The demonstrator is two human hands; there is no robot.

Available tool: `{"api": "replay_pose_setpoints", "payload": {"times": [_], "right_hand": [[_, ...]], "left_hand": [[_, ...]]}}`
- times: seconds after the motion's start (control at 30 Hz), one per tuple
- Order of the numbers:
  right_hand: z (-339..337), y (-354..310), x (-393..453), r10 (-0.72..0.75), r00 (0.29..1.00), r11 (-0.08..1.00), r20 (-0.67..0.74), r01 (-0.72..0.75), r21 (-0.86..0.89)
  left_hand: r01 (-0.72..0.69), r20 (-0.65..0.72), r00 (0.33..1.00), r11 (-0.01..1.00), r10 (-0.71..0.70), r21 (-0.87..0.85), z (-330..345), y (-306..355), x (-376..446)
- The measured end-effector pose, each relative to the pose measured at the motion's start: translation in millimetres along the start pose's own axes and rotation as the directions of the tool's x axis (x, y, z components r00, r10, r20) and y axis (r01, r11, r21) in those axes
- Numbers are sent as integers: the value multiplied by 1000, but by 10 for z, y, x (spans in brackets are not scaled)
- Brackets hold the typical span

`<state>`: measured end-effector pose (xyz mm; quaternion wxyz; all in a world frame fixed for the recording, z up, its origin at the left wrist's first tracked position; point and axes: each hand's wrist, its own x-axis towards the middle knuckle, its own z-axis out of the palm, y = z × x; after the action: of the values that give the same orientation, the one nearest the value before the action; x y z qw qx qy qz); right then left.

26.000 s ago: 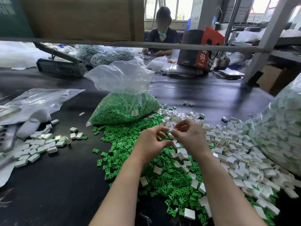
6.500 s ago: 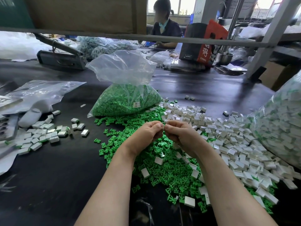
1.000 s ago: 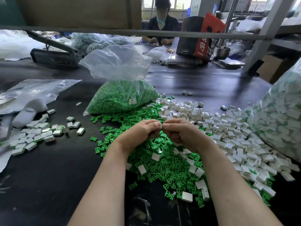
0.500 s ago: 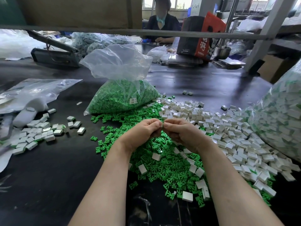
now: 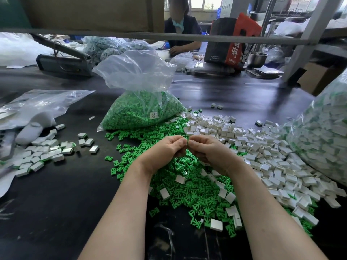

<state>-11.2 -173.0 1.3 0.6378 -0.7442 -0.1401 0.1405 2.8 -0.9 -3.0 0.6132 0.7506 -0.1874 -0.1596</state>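
Table: the black table (image 5: 56, 194) is filling the view and running off the frame at 3, 6 and 9 o'clock. A grey bar is crossing at 12 o'clock and cutting off what is lying behind it.
White-piece bag: the white-piece bag (image 5: 323, 139) is bulging at 3 o'clock from the hands, with its right side running out of frame. Green specks inside are showing only as blurs through the plastic.
Green-piece bag: the green-piece bag (image 5: 142, 109) is sitting at 11 o'clock with its open neck standing up. Its small label is too small to read.
White pile: the white pile (image 5: 262, 147) is spreading from 1 to 4 o'clock, touching the foot of the white-piece bag.
Green pile: the green pile (image 5: 187, 188) is lying under and around both hands. The wrists and forearms are covering its middle.
Flat bag: the flat bag (image 5: 41, 104) is lying at 10 o'clock, cut off by the left edge, and its contents are hard to make out.
Sorted group: the sorted group (image 5: 45, 152) of white pieces is lying at 9 o'clock, well apart from the piles.
Left hand: the left hand (image 5: 165, 149) is hovering over the green pile, its fingers curling in and pinching the small piece.
Right hand: the right hand (image 5: 208, 149) is meeting it fingertip to fingertip and pinching the same piece.
Small piece: the small piece (image 5: 187, 142) is sitting between the two sets of fingertips. It is almost wholly hidden, with only a green sliver showing.
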Motion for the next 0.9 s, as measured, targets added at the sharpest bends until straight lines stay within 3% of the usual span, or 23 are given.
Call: {"api": "replay_pose_setpoints", "payload": {"times": [0.2,0.47,0.77,0.9], "right_hand": [[-6,-14,-19,-23,1000,1000,10,23,10],[-61,-3,-12,-52,999,996,15,53,-68],[-75,-17,-9,-120,993,993,2,120,-4],[-88,-13,0,-86,996,992,-14,87,88]], "left_hand": [[31,-11,999,999,-31,-11,-44,-18,11],[-6,-4,1000,988,7,154,-151,14,1],[-93,-64,993,993,97,71,-136,73,-22],[-143,-137,980,989,145,26,-101,94,-28]]}}
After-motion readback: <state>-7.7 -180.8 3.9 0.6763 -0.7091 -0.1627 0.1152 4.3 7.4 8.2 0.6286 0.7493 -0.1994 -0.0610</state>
